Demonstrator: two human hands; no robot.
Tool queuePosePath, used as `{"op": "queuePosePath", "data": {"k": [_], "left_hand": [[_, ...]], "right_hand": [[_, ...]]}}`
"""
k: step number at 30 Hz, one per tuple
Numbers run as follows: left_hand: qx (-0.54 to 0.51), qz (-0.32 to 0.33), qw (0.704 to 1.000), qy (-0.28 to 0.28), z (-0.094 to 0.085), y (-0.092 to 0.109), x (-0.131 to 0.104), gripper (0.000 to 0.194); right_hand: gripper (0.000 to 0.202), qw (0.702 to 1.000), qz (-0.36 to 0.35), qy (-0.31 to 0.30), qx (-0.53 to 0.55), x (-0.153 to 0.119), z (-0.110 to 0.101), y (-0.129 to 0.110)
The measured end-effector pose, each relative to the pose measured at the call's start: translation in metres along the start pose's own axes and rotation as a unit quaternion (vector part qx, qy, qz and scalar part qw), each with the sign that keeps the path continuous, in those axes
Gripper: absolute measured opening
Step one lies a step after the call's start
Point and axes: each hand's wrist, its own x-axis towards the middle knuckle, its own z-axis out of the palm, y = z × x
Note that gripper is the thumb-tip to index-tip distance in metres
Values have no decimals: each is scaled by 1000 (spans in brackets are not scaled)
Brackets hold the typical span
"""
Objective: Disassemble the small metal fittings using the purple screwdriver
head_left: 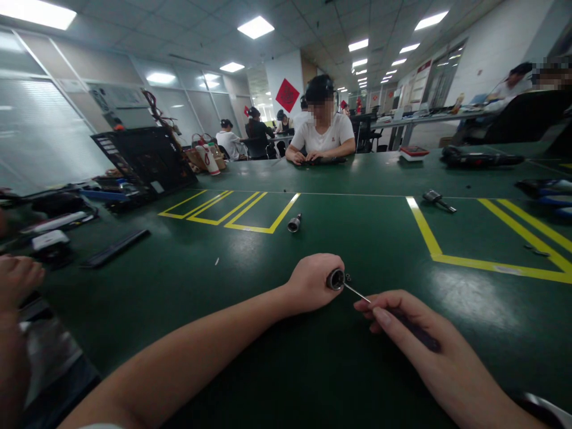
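My left hand is wrapped round a dark cylindrical metal part, its open round end facing right and toward me. In my right hand is a screwdriver with a thin bright shaft and a dark handle. The shaft's tip meets the rim of the part's opening, though I cannot tell how far in it reaches. Just right of the part lie a few tiny metal pieces. Beyond my left hand a similar metal part lies on the green table.
Yellow tape marks areas on the table. Another metal part with a shaft lies at the right, near a black power tool. At left are a black bar and a co-worker's hand. Across the table sits another person.
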Motion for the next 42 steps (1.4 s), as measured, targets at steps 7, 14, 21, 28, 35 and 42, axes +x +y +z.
{"op": "queuePosePath", "data": {"k": [7, 14, 21, 28, 35, 42], "left_hand": [[-43, 21, 999, -14, -1, 1, -1, 6], [-137, -24, 990, 0, -1, 1, 0, 12], [22, 13, 999, -31, -1, 1, 0, 5], [104, 62, 991, -56, -1, 4, 1, 4], [25, 69, 996, -45, -5, 0, 2, 3], [67, 71, 995, -32, -5, 3, 2, 4]], "right_hand": [[22, 1000, -21, 20, 1, -2, 2, 3], [21, 999, -30, 9, 21, -3, 1, 3], [16, 996, -78, 19, -39, -3, 4, 10], [14, 992, -109, 19, -52, -6, 2, 9], [30, 987, 81, -31, 132, 6, -8, 5], [29, 997, 55, -15, 61, 5, -5, 5]]}}
